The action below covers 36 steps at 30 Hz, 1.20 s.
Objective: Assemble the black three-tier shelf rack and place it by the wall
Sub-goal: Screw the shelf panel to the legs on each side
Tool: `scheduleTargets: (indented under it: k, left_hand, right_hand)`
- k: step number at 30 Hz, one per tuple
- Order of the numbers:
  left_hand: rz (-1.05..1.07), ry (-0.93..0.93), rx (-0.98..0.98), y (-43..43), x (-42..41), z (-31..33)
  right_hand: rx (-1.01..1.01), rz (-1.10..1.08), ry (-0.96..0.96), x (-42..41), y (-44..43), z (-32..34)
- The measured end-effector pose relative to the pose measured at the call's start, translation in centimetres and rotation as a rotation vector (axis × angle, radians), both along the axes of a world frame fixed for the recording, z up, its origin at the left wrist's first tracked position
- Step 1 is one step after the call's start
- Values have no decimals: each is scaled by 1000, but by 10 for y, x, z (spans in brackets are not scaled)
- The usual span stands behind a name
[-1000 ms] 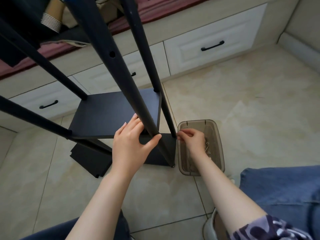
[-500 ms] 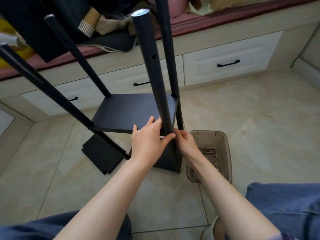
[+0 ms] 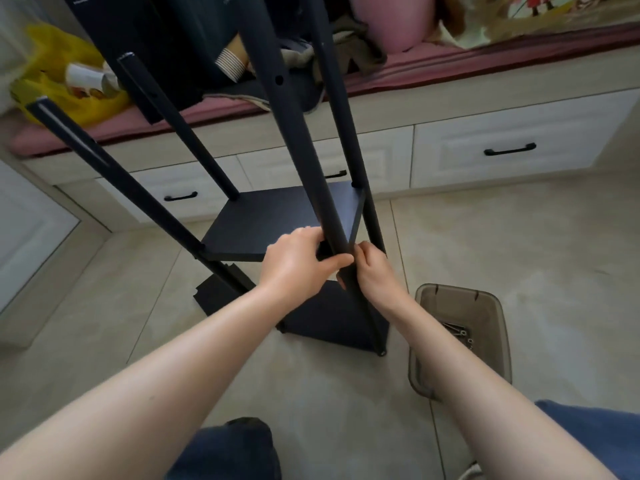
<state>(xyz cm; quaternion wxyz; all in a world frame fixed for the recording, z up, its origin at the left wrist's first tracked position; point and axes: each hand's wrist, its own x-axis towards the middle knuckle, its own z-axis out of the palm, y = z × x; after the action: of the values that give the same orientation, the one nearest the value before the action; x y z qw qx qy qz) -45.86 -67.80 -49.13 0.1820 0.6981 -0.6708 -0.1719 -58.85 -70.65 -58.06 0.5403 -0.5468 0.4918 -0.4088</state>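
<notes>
Partly built black rack (image 3: 329,317) upright on tiled floor (image 3: 519,237), before drawer unit (image 3: 502,133). Left hand (image 3: 298,261) wraps front pole (image 3: 304,150) at middle shelf (image 3: 277,216) level; right hand (image 3: 375,271) grips same pole from opposite side. Brown tray (image 3: 498,306) with screws (image 3: 459,332) at right.

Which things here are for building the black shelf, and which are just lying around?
For the job: near pole, shelf board, loose board, screw tray, left hand and right hand gripping that pole.
Lying about: yellow bag, paper cup, drawers.
</notes>
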Motion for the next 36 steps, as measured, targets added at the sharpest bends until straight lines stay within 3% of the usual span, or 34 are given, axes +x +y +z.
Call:
scheduleTargets:
  k: [12,25,36]
  left_hand:
    - [129,345,51,-23,100,37]
    - [349,682,-28,16,155,16]
    - [620,1136,-3,80,120,-68]
  right_hand:
    - [-162,191,137,72,-40,66]
    - [-237,266,248,133,-43,60]
    - [-530,308,714,121,-10,15]
